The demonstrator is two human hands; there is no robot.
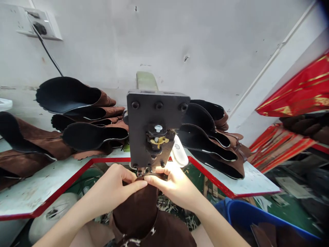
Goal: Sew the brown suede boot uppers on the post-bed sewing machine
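Note:
A dark brown boot upper [137,210] hangs below the head of a black-fronted machine [140,140], which looks like a sewing machine. My left hand [117,180] pinches the upper's top edge from the left, thumb pointing inward. From the right, my right hand [173,185] grips the same edge, its thumb tip close to the left thumb. Both hands are closed on it just under the machine's foot, where the contact point is partly hidden. A white lamp [180,152] lights my right hand. Pale marks or threads show on the lower part of the upper.
Brown boot uppers with black lining [95,135] are piled on the left tabletop [33,195], and more uppers [208,147] on the right. Red edging borders the table. A blue bin [239,209] holding brown pieces stands lower right. Scraps litter the green floor.

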